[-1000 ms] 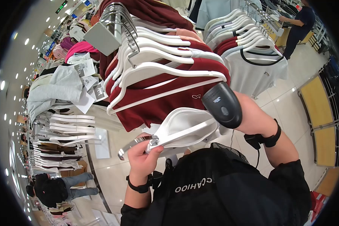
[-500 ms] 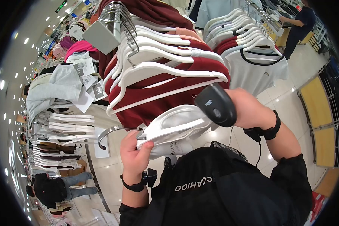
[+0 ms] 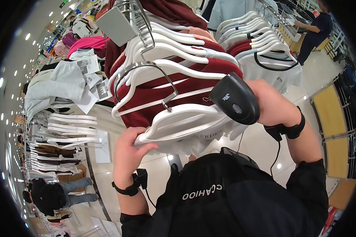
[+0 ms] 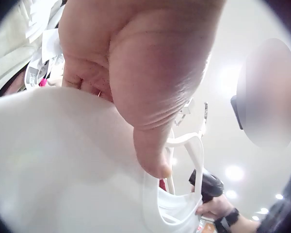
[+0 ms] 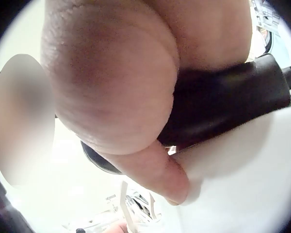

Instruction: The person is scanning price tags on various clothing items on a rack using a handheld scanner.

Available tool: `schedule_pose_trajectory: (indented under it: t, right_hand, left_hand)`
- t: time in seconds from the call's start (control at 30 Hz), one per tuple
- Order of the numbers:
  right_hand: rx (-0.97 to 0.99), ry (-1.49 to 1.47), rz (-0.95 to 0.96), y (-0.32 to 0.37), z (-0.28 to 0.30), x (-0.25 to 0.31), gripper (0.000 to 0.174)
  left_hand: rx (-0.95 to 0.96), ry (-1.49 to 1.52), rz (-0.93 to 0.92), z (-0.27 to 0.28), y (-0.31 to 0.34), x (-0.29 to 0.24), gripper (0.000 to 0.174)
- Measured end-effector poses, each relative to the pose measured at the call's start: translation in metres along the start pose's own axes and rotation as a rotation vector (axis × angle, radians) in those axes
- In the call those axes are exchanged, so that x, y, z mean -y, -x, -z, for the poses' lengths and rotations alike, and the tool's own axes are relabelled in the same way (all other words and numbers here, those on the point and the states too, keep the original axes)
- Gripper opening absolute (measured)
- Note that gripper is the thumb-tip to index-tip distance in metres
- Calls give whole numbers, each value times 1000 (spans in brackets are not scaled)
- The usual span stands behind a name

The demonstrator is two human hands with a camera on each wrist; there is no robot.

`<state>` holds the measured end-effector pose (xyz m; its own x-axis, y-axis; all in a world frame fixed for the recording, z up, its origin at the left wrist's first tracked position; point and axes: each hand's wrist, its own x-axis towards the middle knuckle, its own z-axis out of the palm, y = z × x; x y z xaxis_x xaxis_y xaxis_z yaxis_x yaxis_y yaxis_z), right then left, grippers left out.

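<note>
A white T-shirt point(image 3: 195, 143) with dark lettering hangs on a white hanger point(image 3: 188, 111), held low in front of the body. My left hand point(image 3: 126, 153) grips the hanger's left shoulder end through the fabric, thumb in front. The hanger's metal hook points up, overlapping the rack in the head view. My right hand point(image 3: 276, 103) holds a black barcode scanner point(image 3: 234, 98) over the shirt's right shoulder. In the right wrist view, that hand's thumb point(image 5: 160, 177) presses on white fabric point(image 5: 247, 165) beside the dark scanner point(image 5: 223, 104). The right fingers are mostly hidden behind the scanner.
Right ahead, a rack carries dark red tops point(image 3: 146, 114) on white hangers, its grey end plate point(image 3: 118, 27) facing me. Another rack of pale tops point(image 3: 269, 73) stands to the right. Grey clothes with paper tags point(image 3: 85, 102) lie at left. Two other people stand farther off.
My left hand has shifted from the hook's base to the hanger's shoulder end, moving left and slightly up. The hook has swung upright, and the shirt's front now shows. The scanner remains in my right hand.
</note>
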<state>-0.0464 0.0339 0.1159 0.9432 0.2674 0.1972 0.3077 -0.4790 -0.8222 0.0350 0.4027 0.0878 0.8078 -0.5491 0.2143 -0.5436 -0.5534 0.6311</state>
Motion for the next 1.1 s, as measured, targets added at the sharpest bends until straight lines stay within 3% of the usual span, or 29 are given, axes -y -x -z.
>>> schedule_pose_trajectory:
  t: [0.07,0.23,0.43,0.57,0.67,0.83,1.1]
  right_hand:
    - [6,34,-6,0,4,-2,40]
    - [-27,67,18,-1,6,3,41]
    - [-81,97,17,0,11,1,39]
    - [-123,253,66,11,33,-12,55]
    - [-189,220,67,17,38,-16,52]
    - [-34,233,-22,14,21,-18,36]
    - [-88,153,-9,23,9,-27,41]
  left_hand:
    - [-28,-101,-29,-1,1,1,34]
    - [-138,181,-61,-18,-3,5,15]
    - [-155,277,-51,-22,-2,12,14]
    - [-183,297,-30,-18,1,20,14]
    - [-191,305,-28,-14,3,21,13]
    - [-198,286,-42,-13,0,12,13]
    - [-114,232,-75,0,-11,-6,20]
